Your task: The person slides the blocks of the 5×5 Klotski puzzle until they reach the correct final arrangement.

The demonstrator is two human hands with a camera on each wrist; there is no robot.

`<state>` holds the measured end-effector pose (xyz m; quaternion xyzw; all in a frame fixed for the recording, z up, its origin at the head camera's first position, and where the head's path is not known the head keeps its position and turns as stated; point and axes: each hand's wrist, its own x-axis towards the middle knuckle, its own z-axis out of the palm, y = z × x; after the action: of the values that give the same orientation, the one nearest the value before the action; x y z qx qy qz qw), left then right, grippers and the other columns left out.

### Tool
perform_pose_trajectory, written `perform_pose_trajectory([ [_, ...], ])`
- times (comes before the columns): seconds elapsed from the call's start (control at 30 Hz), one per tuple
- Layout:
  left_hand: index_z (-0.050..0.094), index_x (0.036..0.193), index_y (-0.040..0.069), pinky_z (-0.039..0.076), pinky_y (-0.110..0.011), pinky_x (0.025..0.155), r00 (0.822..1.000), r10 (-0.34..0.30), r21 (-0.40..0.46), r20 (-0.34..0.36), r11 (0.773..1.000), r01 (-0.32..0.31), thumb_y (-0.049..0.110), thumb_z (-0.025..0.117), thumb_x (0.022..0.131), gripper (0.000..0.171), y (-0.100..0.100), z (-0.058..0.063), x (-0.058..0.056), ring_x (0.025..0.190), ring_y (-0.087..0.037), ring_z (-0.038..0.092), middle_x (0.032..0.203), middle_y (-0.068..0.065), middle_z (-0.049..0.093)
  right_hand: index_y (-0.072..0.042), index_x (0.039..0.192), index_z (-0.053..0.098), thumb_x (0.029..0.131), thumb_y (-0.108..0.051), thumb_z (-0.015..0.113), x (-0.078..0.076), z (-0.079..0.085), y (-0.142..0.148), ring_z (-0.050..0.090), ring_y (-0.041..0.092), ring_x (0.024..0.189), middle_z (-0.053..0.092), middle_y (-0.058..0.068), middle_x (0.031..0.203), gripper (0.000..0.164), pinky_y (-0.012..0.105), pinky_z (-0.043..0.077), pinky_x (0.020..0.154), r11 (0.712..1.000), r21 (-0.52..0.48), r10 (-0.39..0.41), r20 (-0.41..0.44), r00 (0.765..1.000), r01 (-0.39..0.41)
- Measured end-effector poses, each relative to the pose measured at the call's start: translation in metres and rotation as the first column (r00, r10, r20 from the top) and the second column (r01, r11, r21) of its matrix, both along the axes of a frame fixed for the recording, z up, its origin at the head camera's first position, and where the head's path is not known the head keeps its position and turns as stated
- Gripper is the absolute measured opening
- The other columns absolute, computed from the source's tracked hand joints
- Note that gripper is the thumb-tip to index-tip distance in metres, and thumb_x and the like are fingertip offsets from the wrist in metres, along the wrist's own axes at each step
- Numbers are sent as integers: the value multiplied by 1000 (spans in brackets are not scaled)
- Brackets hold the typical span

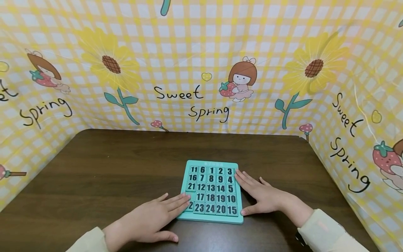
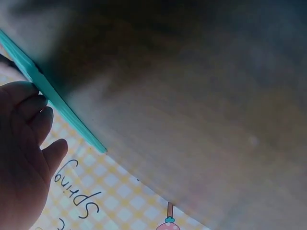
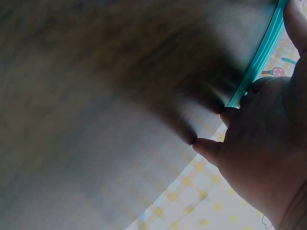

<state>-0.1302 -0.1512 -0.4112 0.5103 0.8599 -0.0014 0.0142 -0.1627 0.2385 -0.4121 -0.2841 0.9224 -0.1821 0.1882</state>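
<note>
A turquoise sliding number puzzle (image 1: 211, 222) lies flat on the brown table, its tiles marked with black numbers. The top row reads 11, 6, 1, 2, 3. My left hand (image 1: 151, 217) reaches in from the left with fingers extended, the fingertips on the puzzle's lower left part. They partly cover a tile that shows a 2, beside the gap left of tile 17. At the right edge, my right hand (image 1: 264, 194) touches the frame, fingers near tile 3 and thumb by the lower right corner. In both wrist views the puzzle's side edge (image 2: 72, 117) shows beside the fingers.
The brown wooden table (image 1: 126, 164) stretches around the puzzle. A yellow-and-white checked cloth (image 1: 182, 63) with flowers and "Sweet Spring" lettering hangs behind it and along both sides.
</note>
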Motion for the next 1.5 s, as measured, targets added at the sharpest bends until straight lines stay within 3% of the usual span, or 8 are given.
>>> perform_pose_trajectory([
  [0.27, 35, 155, 9, 44, -56, 107, 1000, -4, 17, -15, 1000, 4, 68, 39, 96, 83, -2, 2, 0, 149, -22, 35, 163, -7, 33, -16, 162, 4, 83, -70, 62, -1, -1, 0, 1, 32, 156, -4, 3, 169, 112, 76, 7, 113, 1000, 8, -3, -4, 1000, 3],
  [0.63, 35, 155, 9, 36, -61, 112, 996, 47, 11, 77, 999, -48, 66, 47, 94, 85, 6, 7, -30, 151, -22, 30, 164, -6, 30, -16, 162, 4, 84, -68, 64, 1, 0, -3, 2, 32, 156, -3, 3, 169, 111, 76, 7, 113, 1000, 3, -1, 11, 1000, 1],
  [0.83, 38, 154, 9, 38, -58, 112, 992, 55, 15, 115, 998, -58, 66, 53, 91, 86, 11, 8, -39, 149, -22, 34, 162, -6, 34, -16, 162, 4, 84, -69, 63, 1, -1, -3, 2, 32, 156, -3, 4, 169, 111, 76, 7, 113, 1000, 4, 1, 11, 1000, -1],
  [1.2, 37, 154, 7, 38, -57, 112, 987, 50, -2, 150, 999, -50, 65, 53, 92, 87, 13, 7, -39, 149, -20, 34, 162, -7, 33, -18, 162, 3, 83, -69, 64, -1, -3, 0, 1, 29, 156, -4, 1, 169, 112, 75, 7, 114, 1000, 9, -14, 7, 1000, 14],
  [1.5, 38, 154, 8, 39, -58, 111, 984, 45, 0, 172, 999, -46, 69, 48, 92, 87, 11, 8, -28, 149, -19, 34, 162, -7, 33, -19, 162, 3, 82, -72, 62, -1, -4, 0, 0, 29, 156, -5, 0, 169, 112, 75, 7, 114, 1000, 13, -9, 2, 1000, 9],
])
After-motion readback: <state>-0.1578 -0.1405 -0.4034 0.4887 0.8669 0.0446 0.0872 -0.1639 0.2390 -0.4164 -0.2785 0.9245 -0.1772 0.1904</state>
